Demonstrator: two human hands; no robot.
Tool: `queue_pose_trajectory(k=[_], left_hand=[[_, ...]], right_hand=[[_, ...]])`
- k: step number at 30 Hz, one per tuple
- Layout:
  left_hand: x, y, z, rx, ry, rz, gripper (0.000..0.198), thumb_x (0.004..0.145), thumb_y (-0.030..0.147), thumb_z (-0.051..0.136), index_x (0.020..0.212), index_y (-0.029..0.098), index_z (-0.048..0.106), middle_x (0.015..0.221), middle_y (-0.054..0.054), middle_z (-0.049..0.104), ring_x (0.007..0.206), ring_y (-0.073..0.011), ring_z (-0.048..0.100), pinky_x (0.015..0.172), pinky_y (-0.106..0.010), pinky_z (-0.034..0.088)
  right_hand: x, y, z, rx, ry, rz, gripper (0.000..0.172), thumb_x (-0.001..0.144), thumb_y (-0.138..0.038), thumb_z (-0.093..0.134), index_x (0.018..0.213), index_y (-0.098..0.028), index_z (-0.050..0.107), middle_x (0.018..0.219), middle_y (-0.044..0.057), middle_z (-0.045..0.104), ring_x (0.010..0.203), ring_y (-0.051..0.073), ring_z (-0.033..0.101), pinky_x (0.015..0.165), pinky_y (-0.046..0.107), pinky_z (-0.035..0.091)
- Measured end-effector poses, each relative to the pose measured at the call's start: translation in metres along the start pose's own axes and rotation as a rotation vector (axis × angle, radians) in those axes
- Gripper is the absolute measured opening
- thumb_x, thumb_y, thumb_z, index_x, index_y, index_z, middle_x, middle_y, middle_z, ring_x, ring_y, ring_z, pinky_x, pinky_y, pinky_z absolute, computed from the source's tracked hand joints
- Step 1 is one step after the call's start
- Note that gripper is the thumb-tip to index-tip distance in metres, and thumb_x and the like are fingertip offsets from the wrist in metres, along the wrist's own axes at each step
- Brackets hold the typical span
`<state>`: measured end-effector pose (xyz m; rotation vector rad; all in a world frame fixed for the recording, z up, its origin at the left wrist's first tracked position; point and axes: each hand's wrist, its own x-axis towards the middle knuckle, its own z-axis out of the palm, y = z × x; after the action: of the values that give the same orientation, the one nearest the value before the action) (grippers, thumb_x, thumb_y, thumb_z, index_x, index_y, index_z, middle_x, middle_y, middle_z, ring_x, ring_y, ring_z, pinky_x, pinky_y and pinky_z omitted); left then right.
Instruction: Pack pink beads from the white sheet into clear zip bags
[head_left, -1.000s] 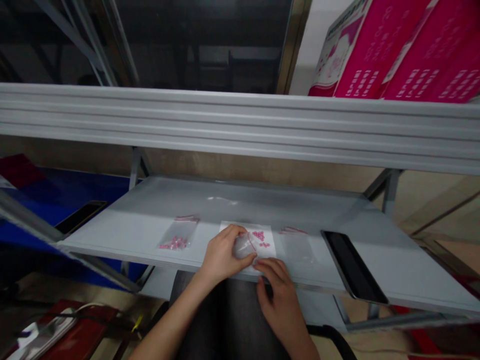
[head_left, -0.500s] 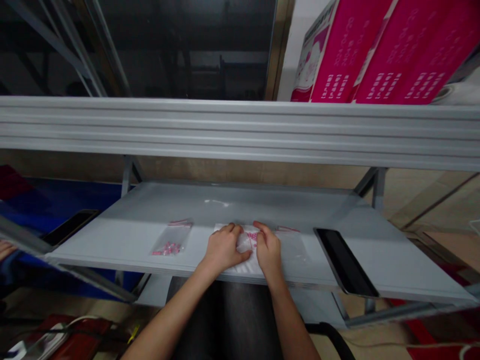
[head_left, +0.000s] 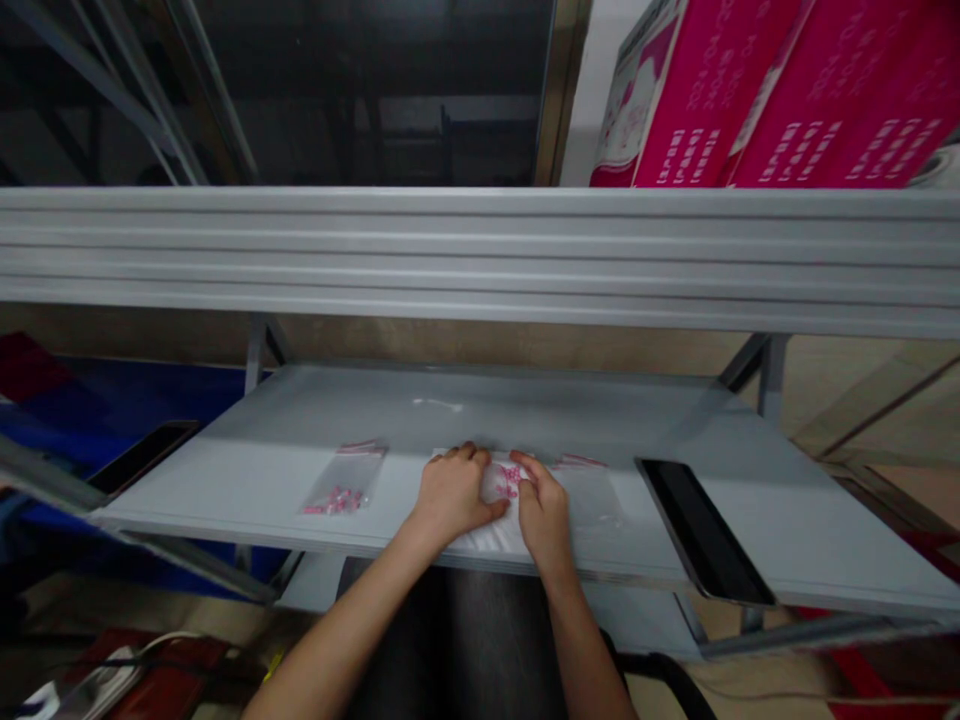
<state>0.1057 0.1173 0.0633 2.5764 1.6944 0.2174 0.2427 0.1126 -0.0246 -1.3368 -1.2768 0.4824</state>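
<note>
My left hand (head_left: 450, 493) is curled on a small clear plastic bag (head_left: 496, 485) that lies on a white sheet (head_left: 491, 538) at the front of the grey table (head_left: 570, 420). My right hand (head_left: 545, 510) rests beside it, fingertips pinched at a cluster of small pink pieces (head_left: 510, 477) on the sheet. Whether a piece sits between those fingers is too small to tell. The two hands nearly touch.
A filled clear bag with pink pieces (head_left: 341, 483) lies to the left, an empty clear bag (head_left: 592, 490) to the right. A black tablet (head_left: 701, 530) lies at the right, another dark tablet (head_left: 142, 455) on the blue surface left. Pink boxes (head_left: 787, 90) stand on the shelf above.
My right hand moved from the table's front edge up onto the sheet beside the left hand and now pinches at the pink pieces. The left hand stayed on the bag.
</note>
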Motion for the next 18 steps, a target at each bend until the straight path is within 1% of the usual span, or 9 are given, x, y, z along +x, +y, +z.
queue_pose_trajectory(k=[7,9,11,13,15,17,18], left_hand=[[0.011,0.004,-0.011,0.005,-0.031,0.029,0.042,0.068,0.044,0.074,0.101,0.018,0.070,0.102,-0.014,0.071,0.091,-0.0320,0.070,0.076,-0.038,0.053],[0.012,0.002,-0.015,-0.009,-0.028,0.033,0.040,0.066,0.042,0.076,0.097,0.017,0.071,0.101,-0.014,0.071,0.090,-0.0327,0.070,0.076,-0.039,0.053],[0.011,-0.001,-0.017,-0.034,-0.005,0.029,0.039,0.065,0.041,0.078,0.096,0.017,0.072,0.100,-0.014,0.071,0.090,-0.0336,0.069,0.077,-0.041,0.053],[0.004,-0.003,-0.018,-0.063,0.055,0.011,0.041,0.067,0.039,0.077,0.101,0.017,0.069,0.103,-0.014,0.070,0.094,-0.0338,0.068,0.081,-0.043,0.053],[-0.007,-0.003,-0.016,-0.097,0.146,-0.028,0.045,0.073,0.038,0.073,0.112,0.018,0.063,0.111,-0.013,0.066,0.104,-0.0322,0.064,0.088,-0.043,0.051],[-0.022,0.002,-0.009,-0.174,0.280,-0.067,0.048,0.079,0.036,0.068,0.121,0.018,0.054,0.118,-0.013,0.060,0.111,-0.0288,0.059,0.092,-0.041,0.050],[-0.030,0.005,-0.003,-0.307,0.426,-0.075,0.046,0.078,0.033,0.068,0.118,0.018,0.053,0.114,-0.012,0.060,0.108,-0.0277,0.060,0.091,-0.040,0.051]], right_hand=[[0.002,0.003,0.000,0.050,0.010,0.014,0.040,0.073,-0.019,0.044,0.099,-0.017,0.074,0.104,0.011,0.076,0.100,0.028,0.068,0.094,0.043,0.050],[0.003,0.002,0.000,0.068,0.020,0.019,0.038,0.072,-0.019,0.045,0.098,-0.018,0.073,0.102,0.010,0.076,0.099,0.027,0.068,0.094,0.042,0.051],[0.002,-0.003,-0.002,0.084,0.040,0.022,0.037,0.072,-0.019,0.046,0.098,-0.018,0.072,0.102,0.009,0.076,0.098,0.026,0.068,0.094,0.042,0.050],[-0.003,-0.015,-0.007,0.092,0.073,0.020,0.035,0.074,-0.020,0.047,0.100,-0.017,0.070,0.104,0.011,0.074,0.098,0.026,0.068,0.093,0.042,0.051],[-0.011,-0.032,-0.014,0.127,0.096,0.039,0.029,0.077,-0.024,0.051,0.101,-0.016,0.067,0.103,0.012,0.072,0.094,0.025,0.068,0.085,0.039,0.054],[-0.023,-0.048,-0.022,0.241,0.059,0.112,0.025,0.080,-0.030,0.058,0.101,-0.018,0.065,0.101,0.011,0.071,0.087,0.023,0.067,0.070,0.032,0.057],[-0.029,-0.055,-0.025,0.289,0.017,0.146,0.028,0.079,-0.033,0.063,0.102,-0.018,0.064,0.100,0.011,0.070,0.084,0.022,0.067,0.065,0.030,0.056]])
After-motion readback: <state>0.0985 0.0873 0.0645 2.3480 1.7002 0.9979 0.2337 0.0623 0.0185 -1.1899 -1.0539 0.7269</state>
